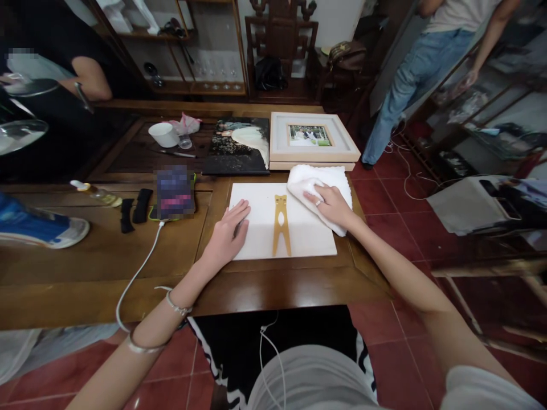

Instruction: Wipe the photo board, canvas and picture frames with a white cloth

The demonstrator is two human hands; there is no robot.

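A flat white board (260, 228) lies on the wooden table in front of me. Down its middle runs a gold-coloured, two-legged piece (281, 225) with a pointed oval opening. My left hand (228, 233) rests on the board's left edge, its fingers stretched out and holding nothing. Over the upper right corner of the board, my right hand (331, 204) grips a bunched white towel (339, 181). Part of the towel hangs past the board's right side, and it hides that corner.
Behind the board lie a framed photo (314, 136) and a dark photo panel (239, 145). Leftward are a phone (174, 193) on a white cable, a dropper bottle (96, 193), a white cup (163, 135) and a blue shoe (38, 222). One person sits far left; another stands right.
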